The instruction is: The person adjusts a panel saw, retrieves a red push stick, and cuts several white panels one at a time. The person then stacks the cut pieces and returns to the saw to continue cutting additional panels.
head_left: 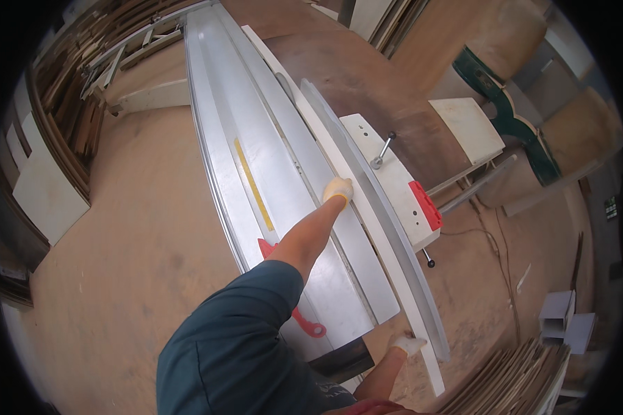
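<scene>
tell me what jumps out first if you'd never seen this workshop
The long grey saw table runs down the middle of the view, with a thin white strip lying along its right edge. The left hand, gloved, presses on the strip midway, and the right hand, also gloved, holds its near end. A red block sits on the white panel to the right.

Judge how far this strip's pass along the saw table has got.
Done: the long white strip lies along the grey fence. In hand: the left hand presses it mid-length, and the right hand holds its near end. Left: the whole length remains on the table.
</scene>
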{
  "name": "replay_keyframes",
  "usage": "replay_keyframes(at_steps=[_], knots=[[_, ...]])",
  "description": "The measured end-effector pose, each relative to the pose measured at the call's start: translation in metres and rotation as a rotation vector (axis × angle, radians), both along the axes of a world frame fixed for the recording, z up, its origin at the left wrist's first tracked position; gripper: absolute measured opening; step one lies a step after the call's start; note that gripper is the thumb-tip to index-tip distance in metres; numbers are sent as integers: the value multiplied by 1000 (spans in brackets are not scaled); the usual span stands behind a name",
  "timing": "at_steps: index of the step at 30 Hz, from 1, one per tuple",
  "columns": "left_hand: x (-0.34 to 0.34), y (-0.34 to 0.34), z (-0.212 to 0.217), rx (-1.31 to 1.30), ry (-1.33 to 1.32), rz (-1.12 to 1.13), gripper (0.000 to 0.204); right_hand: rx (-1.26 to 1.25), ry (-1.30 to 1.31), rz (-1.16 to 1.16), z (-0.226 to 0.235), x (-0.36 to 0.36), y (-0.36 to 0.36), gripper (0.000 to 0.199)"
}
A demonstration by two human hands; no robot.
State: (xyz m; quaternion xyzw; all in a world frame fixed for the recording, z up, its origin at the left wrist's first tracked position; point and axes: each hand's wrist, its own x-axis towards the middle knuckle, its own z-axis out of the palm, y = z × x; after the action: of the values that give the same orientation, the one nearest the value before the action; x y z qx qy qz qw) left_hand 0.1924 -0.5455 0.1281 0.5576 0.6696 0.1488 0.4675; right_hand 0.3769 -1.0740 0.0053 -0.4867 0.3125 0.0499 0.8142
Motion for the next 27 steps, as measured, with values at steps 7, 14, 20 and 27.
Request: replay_keyframes(at_steps=[7,14,20,27], knots=[[1,5,-10,-17,-23,-57,52,24,104,569,10,-47,60,64],[1,8,-14,27,22,-57,57,-417,-21,115,31,-4,-133,49],[2,9,-16,20,35,-98,54,-865,46,295,74,9,-171,57],[-1,7,-13,-1,-18,-28,52,-1318,-100,509,103,18,-177,46]])
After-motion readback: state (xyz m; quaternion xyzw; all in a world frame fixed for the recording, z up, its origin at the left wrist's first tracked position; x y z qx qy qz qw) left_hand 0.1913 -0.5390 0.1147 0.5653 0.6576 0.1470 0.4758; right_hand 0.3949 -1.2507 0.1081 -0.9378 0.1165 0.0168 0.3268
